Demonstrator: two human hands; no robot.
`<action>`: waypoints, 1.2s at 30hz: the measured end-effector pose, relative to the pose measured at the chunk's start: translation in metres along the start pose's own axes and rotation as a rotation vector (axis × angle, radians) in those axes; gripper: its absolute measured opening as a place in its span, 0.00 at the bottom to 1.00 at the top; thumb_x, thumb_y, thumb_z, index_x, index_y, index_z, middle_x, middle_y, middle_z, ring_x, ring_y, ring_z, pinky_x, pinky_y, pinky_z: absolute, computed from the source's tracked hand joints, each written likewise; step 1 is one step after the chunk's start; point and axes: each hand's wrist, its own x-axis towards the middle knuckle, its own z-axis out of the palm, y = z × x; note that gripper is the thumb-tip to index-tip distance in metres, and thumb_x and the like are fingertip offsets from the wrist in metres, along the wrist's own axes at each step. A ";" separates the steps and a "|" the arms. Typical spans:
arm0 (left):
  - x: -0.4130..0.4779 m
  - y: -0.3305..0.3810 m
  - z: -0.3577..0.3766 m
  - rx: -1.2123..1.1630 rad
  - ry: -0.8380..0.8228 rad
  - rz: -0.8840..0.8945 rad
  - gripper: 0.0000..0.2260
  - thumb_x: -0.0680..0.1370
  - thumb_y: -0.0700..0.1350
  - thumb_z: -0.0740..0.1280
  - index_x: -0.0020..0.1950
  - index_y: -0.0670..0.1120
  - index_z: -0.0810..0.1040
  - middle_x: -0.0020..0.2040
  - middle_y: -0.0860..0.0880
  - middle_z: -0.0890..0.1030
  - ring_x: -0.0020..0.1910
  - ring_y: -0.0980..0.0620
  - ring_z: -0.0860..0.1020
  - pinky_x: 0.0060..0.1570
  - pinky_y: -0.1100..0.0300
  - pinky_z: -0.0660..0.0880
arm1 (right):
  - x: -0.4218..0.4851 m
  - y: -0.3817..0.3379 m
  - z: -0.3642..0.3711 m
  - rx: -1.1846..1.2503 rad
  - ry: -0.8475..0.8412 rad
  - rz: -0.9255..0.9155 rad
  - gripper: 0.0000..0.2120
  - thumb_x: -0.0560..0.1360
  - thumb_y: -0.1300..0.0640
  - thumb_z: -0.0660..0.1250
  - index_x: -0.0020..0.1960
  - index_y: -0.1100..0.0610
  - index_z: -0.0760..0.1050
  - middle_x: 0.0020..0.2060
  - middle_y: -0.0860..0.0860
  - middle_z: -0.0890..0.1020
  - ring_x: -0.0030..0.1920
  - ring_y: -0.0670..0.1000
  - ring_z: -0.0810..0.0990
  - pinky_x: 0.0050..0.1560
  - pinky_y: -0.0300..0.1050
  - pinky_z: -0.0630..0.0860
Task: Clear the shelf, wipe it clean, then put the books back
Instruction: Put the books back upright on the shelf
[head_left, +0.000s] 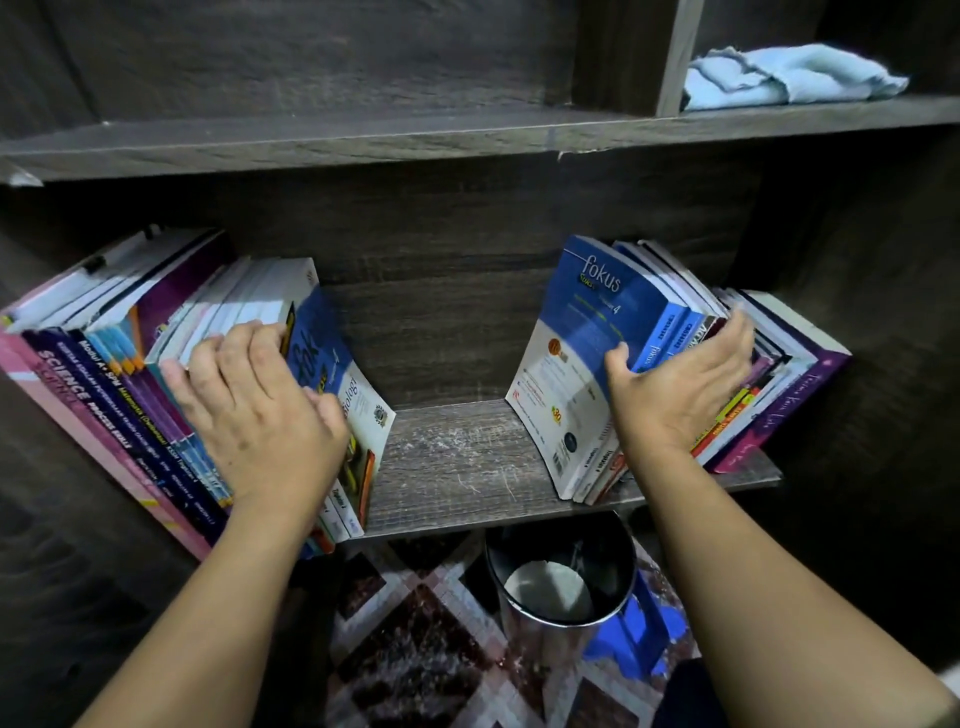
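Ok so only the head cam to go on, looking down at the bookcase. Left hand is curled over the left books, fingers across the top edges and thumb on the cover of the blue biology one. Right hand grips the right books, thumb on the "fokus" cover, fingers wrapped round the far side of a few spines.

Both batches lean outward w/ a bare gap between them, and the shelf board there looks dusty and scuffed. So imo this is the clearing stage, nothing wiped yet. The blue cloth sits bunched on the upper shelf, right compartment, well apart from either hand. A bin stands on the patterned rug right under the shelf edge.

Tips for doing this bit well: squeeze each bunch firmly before lifting, bc glossy paperbacks probs slide and the middle ones drop out. Take fewer per grab tbh. Pull straight toward you, and watch that nothing tips off the front into the bin.
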 end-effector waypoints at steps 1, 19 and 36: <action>0.000 -0.001 0.000 -0.002 -0.001 0.006 0.27 0.68 0.41 0.65 0.66 0.38 0.65 0.64 0.39 0.68 0.67 0.37 0.61 0.74 0.42 0.43 | -0.002 0.000 -0.001 -0.117 0.056 -0.030 0.50 0.67 0.45 0.72 0.77 0.60 0.47 0.75 0.61 0.57 0.72 0.62 0.58 0.73 0.59 0.54; 0.000 -0.018 -0.001 -0.108 0.125 0.134 0.23 0.72 0.47 0.63 0.64 0.40 0.72 0.62 0.42 0.74 0.63 0.41 0.68 0.70 0.43 0.54 | -0.055 -0.026 0.012 -0.722 -0.633 -0.709 0.29 0.74 0.45 0.66 0.72 0.53 0.66 0.74 0.60 0.64 0.75 0.64 0.56 0.71 0.70 0.44; 0.010 -0.089 -0.006 -0.227 0.370 0.079 0.23 0.75 0.34 0.62 0.70 0.32 0.67 0.71 0.31 0.65 0.72 0.31 0.62 0.75 0.47 0.55 | -0.150 -0.177 0.028 0.329 -0.934 -0.870 0.32 0.73 0.48 0.67 0.74 0.42 0.59 0.77 0.52 0.53 0.73 0.59 0.61 0.67 0.58 0.68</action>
